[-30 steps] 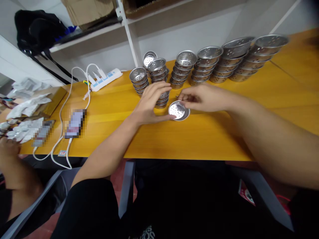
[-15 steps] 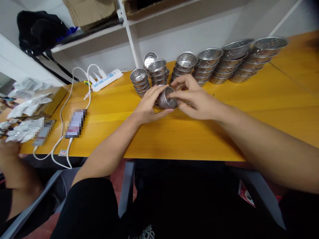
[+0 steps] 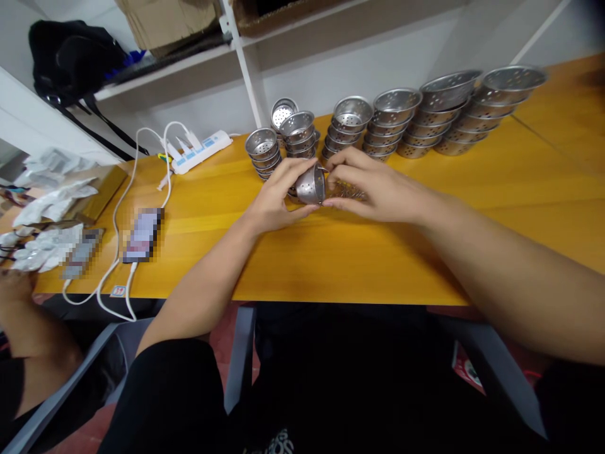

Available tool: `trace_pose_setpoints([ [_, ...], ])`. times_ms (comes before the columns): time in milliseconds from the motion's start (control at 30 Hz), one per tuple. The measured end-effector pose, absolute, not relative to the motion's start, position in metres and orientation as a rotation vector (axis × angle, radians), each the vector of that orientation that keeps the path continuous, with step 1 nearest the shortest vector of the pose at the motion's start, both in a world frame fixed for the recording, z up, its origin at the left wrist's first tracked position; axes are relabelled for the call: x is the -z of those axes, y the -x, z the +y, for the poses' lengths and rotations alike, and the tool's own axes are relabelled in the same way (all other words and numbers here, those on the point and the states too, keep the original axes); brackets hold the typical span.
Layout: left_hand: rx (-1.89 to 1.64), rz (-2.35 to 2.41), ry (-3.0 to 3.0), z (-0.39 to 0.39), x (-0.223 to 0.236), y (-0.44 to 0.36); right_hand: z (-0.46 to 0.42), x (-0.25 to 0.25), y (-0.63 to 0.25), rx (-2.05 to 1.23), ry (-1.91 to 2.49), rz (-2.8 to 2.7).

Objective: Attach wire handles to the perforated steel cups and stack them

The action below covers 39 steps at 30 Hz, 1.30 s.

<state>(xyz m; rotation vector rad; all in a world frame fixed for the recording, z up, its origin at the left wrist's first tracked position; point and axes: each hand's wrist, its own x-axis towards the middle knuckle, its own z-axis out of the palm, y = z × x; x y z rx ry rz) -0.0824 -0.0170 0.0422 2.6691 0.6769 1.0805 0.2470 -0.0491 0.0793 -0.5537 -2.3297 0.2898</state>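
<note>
Cup (image 3: 308,186) tipped, mouth rightward, held in left hand (image 3: 276,197). Right hand (image 3: 366,186) curled at its rim; whether gripping, cannot tell. Stacks (image 3: 392,120) behind.

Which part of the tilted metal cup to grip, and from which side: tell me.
Take the metal cup by its outer wall, probably best from the left, where the left hand holds it: the cup is tipped with its open mouth toward the right hand, so this should leave the mouth free.
</note>
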Motion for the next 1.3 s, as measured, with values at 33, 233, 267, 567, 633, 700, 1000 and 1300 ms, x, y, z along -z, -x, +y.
trace_pose_setpoints([
  [33, -1.072, 0.697, -2.668, -0.019, -0.043, 0.083, -0.050, -0.080, -0.247, -0.314, 0.584, -2.339],
  [233, -1.057, 0.754, -2.641, -0.028, -0.051, 0.082, -0.058, -0.090, -0.246, -0.387, 0.716, -2.394],
  [267, -1.059, 0.756, -2.638, -0.029, -0.053, 0.082, -0.060, -0.092, -0.247, -0.387, 0.724, -2.401],
  [567, -0.998, 0.771, -2.690, -0.034, -0.061, 0.085, -0.067, -0.096, -0.248, -0.360, 0.711, -2.434],
  [633, -1.028, 0.766, -2.692, -0.034, -0.062, 0.088, -0.067, -0.096, -0.248, -0.323, 0.728, -2.375],
  [700, -1.060, 0.788, -2.684, -0.032, -0.061, 0.091, -0.062, -0.094, -0.250, -0.295, 0.775, -2.289],
  [1000, -1.287, 0.931, -2.509, 0.011, -0.009, 0.095, -0.005, -0.064, -0.286, -0.388, 0.982, -2.574],
  [1300, -1.331, 0.995, -2.313, 0.029, 0.016, 0.078, -0.005, -0.049, -0.278, -0.188, 1.034, -2.529],
])
